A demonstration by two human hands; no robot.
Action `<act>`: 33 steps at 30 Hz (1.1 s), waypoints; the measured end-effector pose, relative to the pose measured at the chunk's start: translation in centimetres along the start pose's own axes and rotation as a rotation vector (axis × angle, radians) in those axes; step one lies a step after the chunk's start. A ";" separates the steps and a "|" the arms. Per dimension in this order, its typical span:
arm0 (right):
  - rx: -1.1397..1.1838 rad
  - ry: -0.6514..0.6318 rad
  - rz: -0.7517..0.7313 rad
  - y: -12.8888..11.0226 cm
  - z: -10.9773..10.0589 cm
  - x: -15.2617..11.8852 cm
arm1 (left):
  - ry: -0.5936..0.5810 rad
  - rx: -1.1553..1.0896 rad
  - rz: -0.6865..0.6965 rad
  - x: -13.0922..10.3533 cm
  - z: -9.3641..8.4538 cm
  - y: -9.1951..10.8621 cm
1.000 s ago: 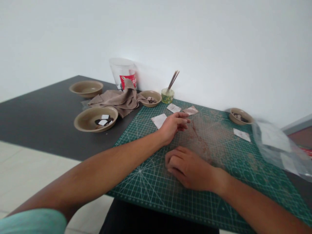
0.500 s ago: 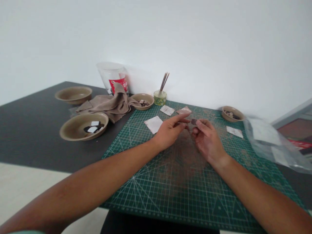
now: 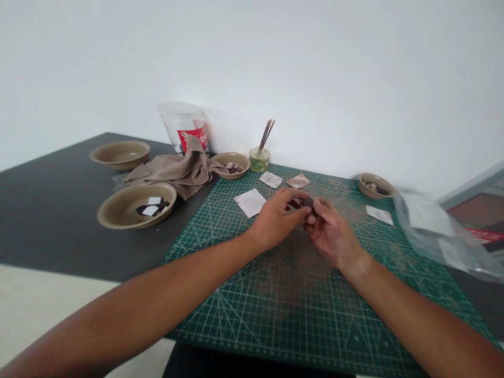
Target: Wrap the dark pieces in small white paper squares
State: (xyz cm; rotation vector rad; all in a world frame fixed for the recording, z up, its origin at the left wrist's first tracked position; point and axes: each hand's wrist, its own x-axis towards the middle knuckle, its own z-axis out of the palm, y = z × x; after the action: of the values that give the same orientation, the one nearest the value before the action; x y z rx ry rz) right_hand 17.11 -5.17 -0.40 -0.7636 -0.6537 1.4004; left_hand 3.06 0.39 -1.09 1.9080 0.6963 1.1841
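Between my two hands is a small dark brown piece, too small to tell its kind. My left hand pinches its left side with thumb and forefinger. My right hand grips the same piece from the right, thumb on top, fingers curled beneath. Both hands are just above the green cutting mat, which is smeared with brown dust. Close behind the left hand lies a white square sheet. A brownish square and another pale square lie farther back.
At left are a bowl with dark and white pieces, another bowl, a brown cloth and a clear bin. A small bowl and a stick holder stand behind. At right are a bowl and plastic bag.
My left hand's raised, extended fingers have come down and closed on the dark piece. The right hand keeps hold of it and has shifted slightly left.
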 end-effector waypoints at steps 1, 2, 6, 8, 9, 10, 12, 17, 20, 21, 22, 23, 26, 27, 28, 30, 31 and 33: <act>-0.005 -0.004 0.008 0.0 0.0 0.0 | 0.000 0.017 0.014 0.0 -0.1 0.0; -0.009 -0.006 0.014 0.1 0.1 -0.1 | -0.001 0.028 0.028 -0.1 -0.1 0.0; -0.041 -0.006 0.018 0.0 0.1 -0.2 | -0.045 -0.006 0.084 -0.2 -0.4 -0.1; -0.060 -0.006 0.003 -0.1 0.1 -0.2 | -0.073 -0.064 0.091 -0.2 -0.4 -0.2; -0.067 -0.004 -0.004 -0.1 0.1 -0.3 | -0.084 -0.100 0.082 -0.2 -0.3 -0.2; -0.073 -0.003 -0.006 -0.2 0.1 -0.3 | -0.094 -0.142 0.063 -0.2 -0.3 -0.2; -0.079 -0.004 -0.004 -0.2 0.1 -0.4 | -0.114 -0.245 0.004 -0.2 -0.2 -0.1; -0.061 -0.046 0.044 -0.3 0.1 -0.6 | -0.149 -0.496 -0.143 -0.1 -0.3 0.2; -0.040 -0.093 0.092 -0.3 0.2 -0.8 | -0.145 -0.574 -0.165 0.0 -0.4 0.2; -0.038 -0.098 0.100 -0.3 0.3 -0.8 | -0.144 -0.585 -0.158 0.0 -0.4 0.2; -0.041 -0.096 0.103 -0.3 0.3 -0.8 | -0.143 -0.587 -0.147 0.0 -0.4 0.1; -0.046 -0.089 0.102 -0.3 0.3 -0.8 | -0.142 -0.580 -0.136 0.0 -0.4 0.1; -0.066 -0.073 0.110 -0.2 0.3 -0.7 | -0.140 -0.536 -0.128 0.0 -0.3 0.2; -0.066 -0.070 0.111 -0.1 0.2 -0.6 | -0.138 -0.524 -0.133 0.0 -0.3 0.2; -0.061 -0.067 0.110 -0.1 0.2 -0.6 | -0.137 -0.513 -0.140 -0.1 -0.3 0.3; -0.046 -0.065 0.103 -0.1 0.2 -0.6 | -0.132 -0.502 -0.158 -0.1 -0.3 0.4; -0.036 -0.066 0.099 -0.2 0.2 -0.6 | -0.134 -0.506 -0.169 -0.1 -0.3 0.4; -0.012 -0.077 0.092 -0.2 0.2 -0.6 | -0.145 -0.531 -0.190 -0.2 -0.3 0.5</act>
State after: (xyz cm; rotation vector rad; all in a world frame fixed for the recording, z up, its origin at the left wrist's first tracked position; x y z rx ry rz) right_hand 17.00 -5.73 -0.08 -0.7598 -0.6950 1.5169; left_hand 2.68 0.10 -0.71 1.4311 0.4191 0.9794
